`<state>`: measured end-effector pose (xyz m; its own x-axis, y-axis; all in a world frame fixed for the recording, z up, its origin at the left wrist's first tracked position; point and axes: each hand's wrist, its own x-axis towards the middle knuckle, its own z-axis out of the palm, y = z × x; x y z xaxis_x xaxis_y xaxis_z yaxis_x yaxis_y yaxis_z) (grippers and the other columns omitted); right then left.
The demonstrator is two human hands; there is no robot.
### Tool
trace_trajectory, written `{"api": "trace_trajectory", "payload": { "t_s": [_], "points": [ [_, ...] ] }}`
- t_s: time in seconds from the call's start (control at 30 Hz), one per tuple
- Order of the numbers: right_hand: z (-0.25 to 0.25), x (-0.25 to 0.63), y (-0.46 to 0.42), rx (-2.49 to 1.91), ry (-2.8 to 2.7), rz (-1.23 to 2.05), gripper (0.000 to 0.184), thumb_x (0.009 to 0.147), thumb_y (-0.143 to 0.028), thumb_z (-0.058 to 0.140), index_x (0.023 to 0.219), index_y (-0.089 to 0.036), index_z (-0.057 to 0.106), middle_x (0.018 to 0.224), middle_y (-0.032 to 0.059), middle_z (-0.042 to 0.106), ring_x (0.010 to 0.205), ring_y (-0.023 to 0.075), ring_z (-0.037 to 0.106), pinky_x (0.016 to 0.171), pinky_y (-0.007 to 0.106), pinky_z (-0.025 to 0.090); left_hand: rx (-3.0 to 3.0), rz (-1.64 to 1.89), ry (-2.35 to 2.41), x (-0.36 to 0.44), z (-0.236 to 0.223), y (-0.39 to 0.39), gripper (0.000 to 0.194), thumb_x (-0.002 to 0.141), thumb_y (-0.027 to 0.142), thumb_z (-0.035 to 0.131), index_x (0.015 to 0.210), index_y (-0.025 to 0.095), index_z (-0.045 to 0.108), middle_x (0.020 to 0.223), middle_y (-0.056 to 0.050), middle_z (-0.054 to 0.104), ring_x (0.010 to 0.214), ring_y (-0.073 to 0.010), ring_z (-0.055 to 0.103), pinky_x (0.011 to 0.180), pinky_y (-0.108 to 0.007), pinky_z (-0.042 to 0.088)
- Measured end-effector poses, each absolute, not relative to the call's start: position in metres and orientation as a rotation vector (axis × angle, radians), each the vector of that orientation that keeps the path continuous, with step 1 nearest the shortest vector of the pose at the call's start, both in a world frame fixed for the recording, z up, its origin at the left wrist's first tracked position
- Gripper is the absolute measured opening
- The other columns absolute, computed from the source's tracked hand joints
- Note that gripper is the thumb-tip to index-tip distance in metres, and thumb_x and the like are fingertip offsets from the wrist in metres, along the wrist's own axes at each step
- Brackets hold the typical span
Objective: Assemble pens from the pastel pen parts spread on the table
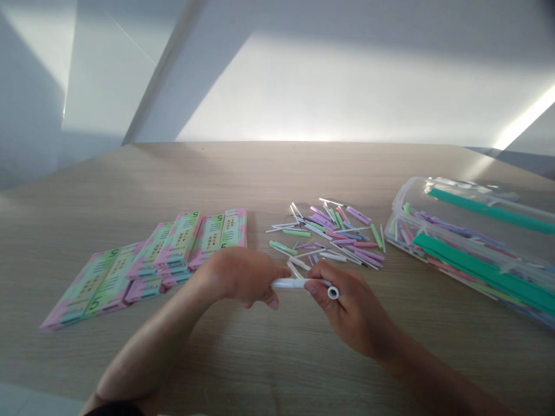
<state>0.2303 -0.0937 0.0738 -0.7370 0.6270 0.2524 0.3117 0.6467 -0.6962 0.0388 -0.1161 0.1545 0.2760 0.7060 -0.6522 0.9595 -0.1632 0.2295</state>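
White plastic tube (pixel 299 283), crosswise, ring end (pixel 333 292) rightward, fingers (pixel 313 288) of left hand (pixel 240 277) and right hand (pixel 353 309) clamped on it

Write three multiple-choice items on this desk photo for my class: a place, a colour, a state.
1. Where is the clear plastic box relative to the pile of pastel sticks?
A. Left
B. Right
C. Underneath

2. What colour are the long strips in the box?
A. Green
B. Red
C. Black

3. How is the white tube placed?
A. Held in hand
B. In the box
C. On the cards

1 B: it lies further right.
2 A: green shows through the plastic.
3 A: the left hand and right hand hold it.
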Motion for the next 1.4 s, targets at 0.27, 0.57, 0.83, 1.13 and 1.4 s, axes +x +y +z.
{"api": "trace_trajectory", "payload": {
  "t_s": [0.27, 0.57, 0.83, 1.13, 1.4],
  "points": [
    [0.0774, 0.2320, -0.0934, -0.722, -2.447, 0.846, 0.013, 0.090, -0.031, 0.043, 0.081, -0.022, 0.045, 0.064, -0.0035, 0.050, 0.057, 0.0122, 0.045, 0.056, 0.024, 0.029, 1.909, -0.540, 1.485, 0.0392, 0.1547, -0.1160, 0.034, 0.076, 0.022, 0.061, 0.110, 0.024, 0.059, 0.054, 0.004, 0.062, 0.052, -0.0153, 0.058, 0.049, -0.022, 0.036],
    [0.0762, 0.2316, -0.0925, -0.752, -2.423, 0.852, 0.010, 0.089, -0.028, 0.044, 0.082, -0.021, 0.046, 0.062, -0.0035, 0.049, 0.056, 0.0119, 0.045, 0.055, 0.024, 0.028, 1.891, -0.508, 1.454, 0.0371, 0.1519, -0.1112, 0.034, 0.076, 0.022, 0.060, 0.109, 0.025, 0.059, 0.049, 0.006, 0.058, 0.050, -0.0146, 0.058, 0.047, -0.020, 0.035],
    [0.0747, 0.2307, -0.0922, -0.750, -2.398, 0.887, 0.006, 0.086, -0.025, 0.047, 0.090, -0.022, 0.044, 0.066, -0.0038, 0.051, 0.058, 0.0125, 0.047, 0.056, 0.024, 0.030, 1.874, -0.501, 1.473, 0.0353, 0.1506, -0.1118, 0.029, 0.075, 0.019, 0.060, 0.104, 0.024, 0.061, 0.047, 0.007, 0.056, 0.047, -0.0137, 0.056, 0.048, -0.021, 0.035],
    [0.0769, 0.2305, -0.0918, -0.758, -2.412, 0.888, 0.010, 0.087, -0.025, 0.047, 0.097, -0.022, 0.045, 0.068, -0.0040, 0.052, 0.060, 0.0121, 0.047, 0.057, 0.024, 0.032, 1.872, -0.547, 1.455, 0.0360, 0.1499, -0.1103, 0.035, 0.076, 0.023, 0.061, 0.110, 0.026, 0.059, 0.047, 0.006, 0.059, 0.051, -0.0152, 0.058, 0.049, -0.021, 0.036],
    [0.0762, 0.2334, -0.0895, -0.738, -2.374, 0.987, 0.022, 0.092, -0.041, 0.040, 0.102, -0.022, 0.047, 0.070, -0.0017, 0.055, 0.062, 0.0141, 0.049, 0.060, 0.026, 0.033, 1.886, -0.522, 1.425, 0.0347, 0.1485, -0.1103, 0.039, 0.077, 0.023, 0.061, 0.116, 0.025, 0.058, 0.052, 0.004, 0.064, 0.055, -0.0162, 0.060, 0.053, -0.022, 0.040]
  ]
}}
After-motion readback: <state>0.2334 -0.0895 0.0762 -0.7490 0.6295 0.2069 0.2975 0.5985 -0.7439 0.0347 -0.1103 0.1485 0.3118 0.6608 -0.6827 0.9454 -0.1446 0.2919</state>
